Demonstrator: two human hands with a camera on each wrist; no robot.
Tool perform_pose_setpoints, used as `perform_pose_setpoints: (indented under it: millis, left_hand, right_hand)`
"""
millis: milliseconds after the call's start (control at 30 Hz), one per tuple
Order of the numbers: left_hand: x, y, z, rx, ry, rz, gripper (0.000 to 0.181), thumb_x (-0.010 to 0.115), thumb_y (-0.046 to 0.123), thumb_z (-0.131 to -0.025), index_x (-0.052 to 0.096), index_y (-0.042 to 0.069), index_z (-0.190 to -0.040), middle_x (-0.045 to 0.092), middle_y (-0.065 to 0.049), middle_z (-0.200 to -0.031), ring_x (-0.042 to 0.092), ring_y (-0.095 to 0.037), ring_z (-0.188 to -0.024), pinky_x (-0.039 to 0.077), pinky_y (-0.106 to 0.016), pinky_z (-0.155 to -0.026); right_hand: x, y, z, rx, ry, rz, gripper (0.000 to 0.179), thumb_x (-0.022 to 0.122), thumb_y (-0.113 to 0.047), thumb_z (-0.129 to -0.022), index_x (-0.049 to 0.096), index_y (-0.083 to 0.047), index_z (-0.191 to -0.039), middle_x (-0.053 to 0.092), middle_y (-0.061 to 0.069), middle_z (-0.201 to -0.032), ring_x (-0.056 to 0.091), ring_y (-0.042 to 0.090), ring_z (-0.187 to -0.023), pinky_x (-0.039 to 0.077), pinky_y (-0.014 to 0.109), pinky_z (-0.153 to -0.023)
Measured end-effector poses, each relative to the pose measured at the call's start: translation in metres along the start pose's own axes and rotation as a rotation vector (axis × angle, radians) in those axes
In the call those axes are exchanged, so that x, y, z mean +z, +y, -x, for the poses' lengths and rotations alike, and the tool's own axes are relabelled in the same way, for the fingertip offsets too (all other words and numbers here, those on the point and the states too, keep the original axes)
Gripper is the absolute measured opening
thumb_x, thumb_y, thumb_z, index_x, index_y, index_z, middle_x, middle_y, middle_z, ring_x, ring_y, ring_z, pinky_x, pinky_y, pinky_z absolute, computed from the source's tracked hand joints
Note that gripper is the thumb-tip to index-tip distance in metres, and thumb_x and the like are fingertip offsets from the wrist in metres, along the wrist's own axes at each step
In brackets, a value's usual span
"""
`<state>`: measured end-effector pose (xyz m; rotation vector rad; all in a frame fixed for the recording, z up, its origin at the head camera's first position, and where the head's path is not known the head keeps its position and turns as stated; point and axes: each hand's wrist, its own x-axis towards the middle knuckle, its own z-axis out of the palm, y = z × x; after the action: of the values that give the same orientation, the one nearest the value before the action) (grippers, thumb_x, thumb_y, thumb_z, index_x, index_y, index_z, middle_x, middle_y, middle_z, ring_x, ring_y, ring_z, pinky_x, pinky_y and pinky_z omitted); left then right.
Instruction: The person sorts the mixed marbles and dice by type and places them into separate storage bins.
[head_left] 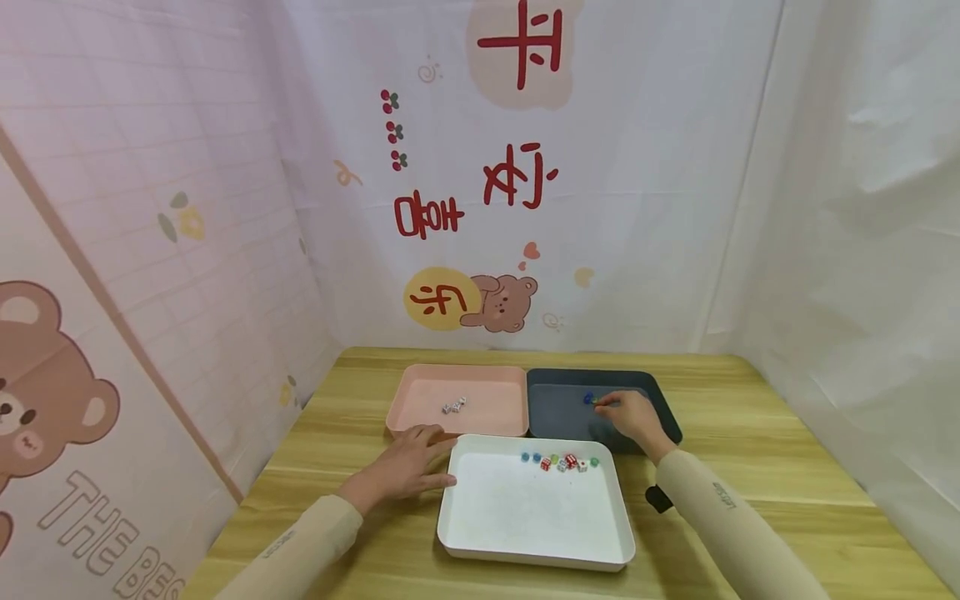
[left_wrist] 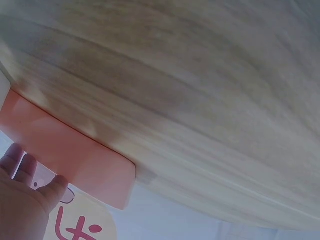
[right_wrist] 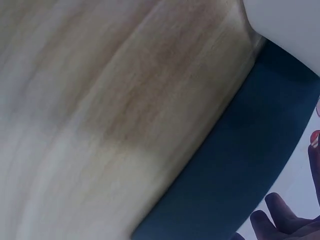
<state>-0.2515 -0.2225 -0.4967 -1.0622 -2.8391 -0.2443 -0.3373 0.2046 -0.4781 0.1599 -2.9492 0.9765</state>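
My right hand (head_left: 633,414) reaches over the dark blue tray (head_left: 660,410), thumb and forefinger pinching a small yellow-green die (head_left: 596,401). Just beside the fingertips lie small blue dice (head_left: 588,398) on that tray's floor. My left hand (head_left: 405,464) lies with fingers spread, its fingertips and thumb at the left rim of the white tray (head_left: 536,508). In the left wrist view its fingers also overlap the edge of the pink tray (left_wrist: 75,150). Along the white tray's far side sit several dice: blue (head_left: 525,457), red (head_left: 545,464), white (head_left: 582,466) and green (head_left: 595,462).
Several white dice (head_left: 455,407) lie in the pink tray, which stands next to the dark blue one. A small black object (head_left: 658,499) is by my right forearm. All the trays stand on a wood-grain table (head_left: 757,450), with printed cloth walls (head_left: 637,208) around it.
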Motion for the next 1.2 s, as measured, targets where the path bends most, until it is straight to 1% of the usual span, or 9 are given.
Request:
perform_pose_setpoints:
  millis: [67,133,300,433,600,733,833,967,1200]
  left_hand:
    - [0.0,0.0,0.0,-0.007,-0.009,0.0,0.075,0.048,0.063,-0.095,0.05,0.008,-0.146,0.043,-0.021,-0.143,0.04,-0.04,-0.132,0.034,-0.054,-0.109]
    - [0.0,0.001,-0.001,-0.012,-0.015,0.002,0.075,0.049,0.063,-0.095,0.049,0.008,-0.146,0.043,-0.021,-0.144,0.04,-0.04,-0.132,0.033,-0.054,-0.11]
    - [0.0,0.0,0.0,-0.016,-0.013,-0.013,0.074,0.05,0.062,-0.095,0.049,0.008,-0.146,0.043,-0.022,-0.143,0.041,-0.04,-0.132,0.033,-0.054,-0.11]
    - [0.001,-0.001,-0.001,-0.025,-0.016,-0.013,0.074,0.05,0.062,-0.095,0.049,0.009,-0.147,0.043,-0.022,-0.144,0.04,-0.039,-0.132,0.033,-0.054,-0.11]
    - [0.001,-0.001,-0.002,-0.027,-0.025,0.002,0.074,0.05,0.063,-0.095,0.049,0.01,-0.147,0.042,-0.021,-0.145,0.039,-0.039,-0.133,0.033,-0.054,-0.11]
    - [0.0,0.0,-0.003,-0.027,-0.025,-0.001,0.072,0.052,0.06,-0.096,0.049,0.01,-0.147,0.042,-0.021,-0.145,0.039,-0.04,-0.133,0.032,-0.054,-0.11]
    - [-0.001,0.0,-0.004,-0.024,-0.017,0.004,0.071,0.054,0.058,-0.095,0.049,0.01,-0.147,0.043,-0.022,-0.144,0.039,-0.04,-0.133,0.032,-0.055,-0.11]
    - [-0.002,0.0,-0.005,-0.019,-0.014,0.003,0.071,0.054,0.058,-0.095,0.05,0.009,-0.146,0.043,-0.022,-0.143,0.04,-0.04,-0.132,0.032,-0.055,-0.11]
    - [0.004,-0.003,-0.003,-0.011,-0.011,-0.021,0.071,0.053,0.06,-0.095,0.051,0.01,-0.146,0.044,-0.021,-0.143,0.04,-0.039,-0.132,0.031,-0.054,-0.111]
  right_hand:
    - [0.002,0.002,-0.001,0.033,0.002,-0.013,0.025,0.067,-0.024,-0.096,0.075,-0.006,-0.11,0.066,0.02,-0.119,0.061,0.04,-0.104,0.05,0.053,-0.084]
    - [0.003,0.003,-0.002,0.054,0.003,-0.021,0.025,0.066,-0.025,-0.096,0.074,-0.006,-0.11,0.066,0.021,-0.119,0.06,0.04,-0.105,0.05,0.053,-0.084]
    - [0.006,0.002,-0.005,0.057,0.023,-0.006,0.025,0.067,-0.025,-0.095,0.075,-0.006,-0.109,0.067,0.02,-0.117,0.061,0.041,-0.103,0.05,0.054,-0.084]
    - [0.008,0.001,-0.005,0.065,0.032,-0.005,0.026,0.067,-0.025,-0.095,0.075,-0.004,-0.109,0.067,0.02,-0.116,0.06,0.042,-0.106,0.049,0.055,-0.087]
    - [0.006,0.001,-0.004,0.052,0.05,0.027,0.033,0.064,-0.026,-0.097,0.07,-0.002,-0.119,0.064,0.024,-0.124,0.057,0.046,-0.113,0.046,0.058,-0.092]
    - [0.001,0.002,-0.003,0.065,0.054,0.042,0.036,0.06,-0.027,-0.099,0.066,-0.003,-0.126,0.058,0.027,-0.131,0.053,0.049,-0.117,0.046,0.06,-0.091]
    - [-0.004,0.005,-0.003,0.075,0.059,0.042,0.036,0.059,-0.026,-0.1,0.066,-0.004,-0.127,0.056,0.028,-0.133,0.052,0.05,-0.118,0.046,0.06,-0.091]
    - [-0.006,0.01,-0.002,0.065,0.056,0.034,0.037,0.058,-0.026,-0.101,0.065,-0.002,-0.127,0.055,0.028,-0.134,0.05,0.05,-0.121,0.042,0.061,-0.096]
    - [-0.004,0.014,0.004,0.053,0.045,0.016,0.038,0.06,-0.026,-0.1,0.064,0.0,-0.128,0.053,0.03,-0.136,0.046,0.052,-0.124,0.039,0.063,-0.099]
